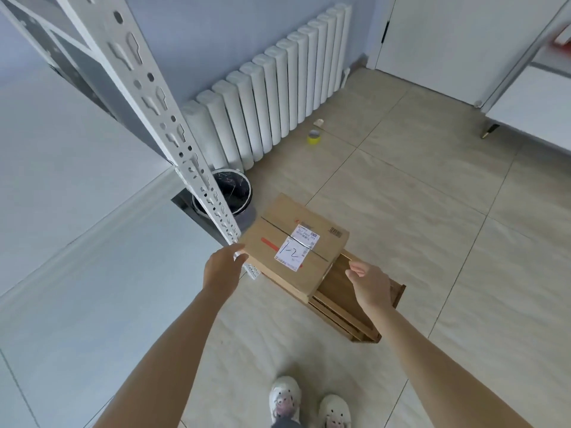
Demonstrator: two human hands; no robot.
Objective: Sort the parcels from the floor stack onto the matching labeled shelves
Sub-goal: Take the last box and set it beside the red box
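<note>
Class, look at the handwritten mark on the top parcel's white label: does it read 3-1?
No, the white label on the top parcel bears a handwritten 1-2.
</note>
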